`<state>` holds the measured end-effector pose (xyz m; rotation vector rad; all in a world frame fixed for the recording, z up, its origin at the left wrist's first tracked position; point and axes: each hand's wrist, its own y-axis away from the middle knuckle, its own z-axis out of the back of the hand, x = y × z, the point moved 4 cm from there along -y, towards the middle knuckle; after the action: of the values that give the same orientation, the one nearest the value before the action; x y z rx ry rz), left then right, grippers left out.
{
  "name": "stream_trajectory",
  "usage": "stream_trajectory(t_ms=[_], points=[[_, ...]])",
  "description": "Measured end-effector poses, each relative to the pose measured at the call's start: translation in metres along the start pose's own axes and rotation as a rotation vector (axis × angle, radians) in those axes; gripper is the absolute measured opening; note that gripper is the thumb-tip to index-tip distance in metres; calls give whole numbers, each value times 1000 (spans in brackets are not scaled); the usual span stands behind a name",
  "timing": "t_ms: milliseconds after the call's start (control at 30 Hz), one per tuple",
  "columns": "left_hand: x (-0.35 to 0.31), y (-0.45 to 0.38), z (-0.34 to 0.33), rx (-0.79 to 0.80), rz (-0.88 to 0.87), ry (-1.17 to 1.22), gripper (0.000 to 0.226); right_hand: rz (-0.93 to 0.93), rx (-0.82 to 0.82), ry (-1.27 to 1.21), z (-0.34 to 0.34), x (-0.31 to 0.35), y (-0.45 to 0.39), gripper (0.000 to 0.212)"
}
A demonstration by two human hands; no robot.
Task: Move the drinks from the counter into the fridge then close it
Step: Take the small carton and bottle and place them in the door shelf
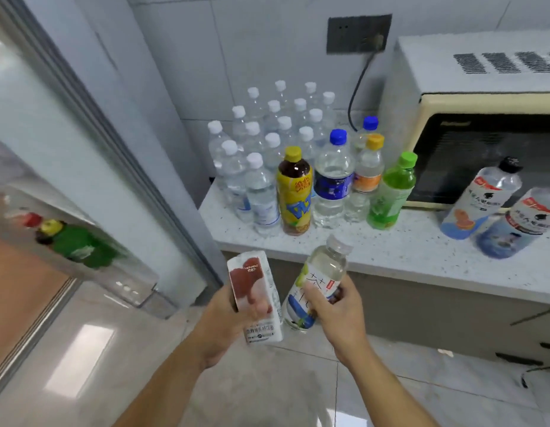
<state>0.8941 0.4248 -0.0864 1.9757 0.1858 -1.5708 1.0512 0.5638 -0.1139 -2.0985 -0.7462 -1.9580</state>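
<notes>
Hands: you hold two drinks in front of the counter (390,251), one in each hand, below its front edge.
Left hand (219,322): your fingers wrap round a white carton (256,300) with a dark red picture; its long axis runs near upright, the top leaning slightly left and away from you.
Right hand (338,315): your thumb and fingers curl round the lower half of a clear tea bottle (316,282); its long axis tilts, the clear cap pointing up and to the right, the base down toward the carton.
Gap: carton and tea bottle sit just beside each other, near touching at their lower ends.
White-capped water bottles (267,140): about sixteen stand upright in a cluster at the counter's back left corner; the rear ones overlap, so the count is not exact.
Coloured-cap bottles: five stand upright in front of and beside that cluster — one dark tea with a yellow cap (294,192), two with blue caps (333,180), one with an orange cap (368,167), one green bottle (390,195).
Black-capped bottles (483,198): two stand on the counter before the microwave (470,118); wide-angle distortion makes them lean left.
Fridge door (92,167): it stands open at your left; its shelf holds a green bottle (82,246) and a red-topped item, blurred.
</notes>
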Motion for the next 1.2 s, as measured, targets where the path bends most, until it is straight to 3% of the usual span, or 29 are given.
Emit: stream_trajectory(t_ms=[133,333,467,600,700,833,1000,1200], points=[[-19,29,78,-42,-63,-97,70,168,59,79,-73,16,27,35],[-65,75,198,-8,-193,-206,41,443,45,63,-182,38,78,40],[-92,75,277,-227,-261,-248,52,586,38,56,-247,49,102,53],[-125,58,321,-326,-407,-138,54,695,79,118,-301,61,111,60],[-137,39,330,-292,-453,-252,54,785,130,195,-330,64,105,65],[-136,14,332,-173,-422,-537,49,717,153,276,-347,52,87,64],[-130,-10,333,-91,-398,-959,41,444,109,420,-354,35,61,68],[-125,-20,324,32,-416,-1232,39,241,90,598,-361,23,38,66]])
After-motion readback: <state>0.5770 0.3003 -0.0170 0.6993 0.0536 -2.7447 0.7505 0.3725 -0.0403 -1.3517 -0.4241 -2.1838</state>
